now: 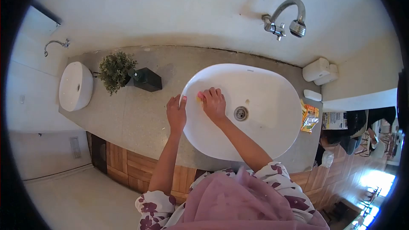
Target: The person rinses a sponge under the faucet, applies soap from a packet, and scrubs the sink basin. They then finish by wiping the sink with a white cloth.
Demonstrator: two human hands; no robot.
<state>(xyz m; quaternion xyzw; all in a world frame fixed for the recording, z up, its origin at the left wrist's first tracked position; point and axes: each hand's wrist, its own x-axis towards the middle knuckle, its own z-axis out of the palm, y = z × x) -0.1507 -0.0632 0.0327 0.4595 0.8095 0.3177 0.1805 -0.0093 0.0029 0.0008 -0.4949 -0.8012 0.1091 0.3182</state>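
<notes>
A white oval washbasin [272, 89] sits on the grey counter in front of me. Inside it, at the left wall, my right hand [214, 104] is closed over a small pink and yellow sponge [199, 98], mostly hidden under the fingers and pressed to the basin's surface. My left hand [176, 113] grips the basin's left rim, its thumb on the edge and its fingers along the outside. A metal drain [241, 113] lies just right of my right hand, with a small brownish mark above it.
A curved chrome tap [294, 15] juts from the wall above the basin. Left on the counter [140, 132] stand a dark dispenser bottle [147, 79], a potted plant [116, 70] and a second basin [76, 86]. To the right lie a yellow packet [309, 116] and white containers [317, 70].
</notes>
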